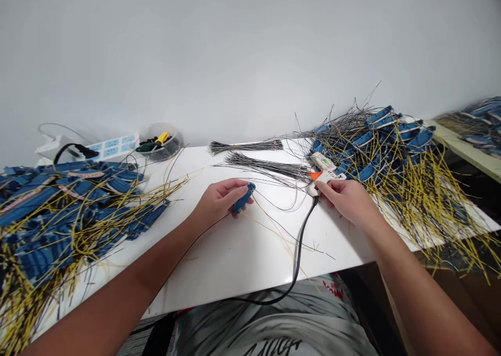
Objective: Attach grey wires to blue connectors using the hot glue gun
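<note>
My left hand (217, 202) is closed on a small blue wrapped battery-like pack (243, 199), held just above the white table (250, 262). Thin black and yellow wires trail from this pack across the tabletop. To the right, my right hand (350, 199) pinches the handle of a white glue gun (324, 163) with an orange trigger (314, 175). A black cord (300, 241) runs from the gun's handle down over the front table edge. The gun's tip is hard to make out against the wires behind it.
Blue packs with yellow and black wires lie heaped at left (50, 241) and right (407, 178). Two bundles of dark wires (246, 146) (266, 165) lie mid-table. Behind stand a power strip (113, 147) and a clear bowl (172, 147) holding small parts.
</note>
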The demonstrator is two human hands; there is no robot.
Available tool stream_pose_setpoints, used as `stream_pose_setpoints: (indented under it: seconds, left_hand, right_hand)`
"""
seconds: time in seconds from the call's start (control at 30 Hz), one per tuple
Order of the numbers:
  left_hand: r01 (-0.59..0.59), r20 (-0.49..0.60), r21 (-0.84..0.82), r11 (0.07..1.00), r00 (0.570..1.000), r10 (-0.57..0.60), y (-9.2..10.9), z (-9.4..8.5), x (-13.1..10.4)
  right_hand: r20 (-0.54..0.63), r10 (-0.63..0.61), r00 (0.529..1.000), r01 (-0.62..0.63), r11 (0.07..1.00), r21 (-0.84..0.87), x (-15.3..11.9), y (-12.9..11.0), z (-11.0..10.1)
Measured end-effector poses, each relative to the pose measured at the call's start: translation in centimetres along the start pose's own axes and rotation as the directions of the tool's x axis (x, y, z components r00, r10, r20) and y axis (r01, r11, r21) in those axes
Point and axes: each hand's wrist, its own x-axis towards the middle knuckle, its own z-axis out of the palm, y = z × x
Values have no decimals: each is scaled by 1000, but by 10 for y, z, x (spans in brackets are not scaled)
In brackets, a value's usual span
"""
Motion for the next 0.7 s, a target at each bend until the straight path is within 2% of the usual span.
stream_pose_setpoints:
  seconds: [0.13, 0.2, 0.33, 0.4, 0.53, 0.7]
  left_hand:
    - [-10, 11, 7, 1000, 1000, 10, -1, 0, 1]
    - [-17, 22, 4, 1000, 1000, 17, -2, -1, 1]
    - [-31, 43, 18, 999, 999, 30, -4, -2, 2]
    - [-30, 46, 24, 999, 999, 29, -5, -2, 2]
    - [-29, 52, 32, 999, 998, 28, -5, -2, 1]
    - [-41, 53, 36, 999, 998, 39, -7, -1, 0]
  right_hand:
    - [50, 50, 998, -49, 999, -15, 2, 1, -2]
    - [36, 90, 995, -88, 995, -36, 2, -4, -2]
    - [-96, 130, 987, -147, 969, -201, 0, -20, 5]
    - [-151, 142, 978, -174, 958, -229, 2, -25, 8]
    - [-199, 170, 965, -189, 979, -81, 7, -23, 10]
    - [-257, 135, 957, -84, 976, 199, 5, -12, 5]
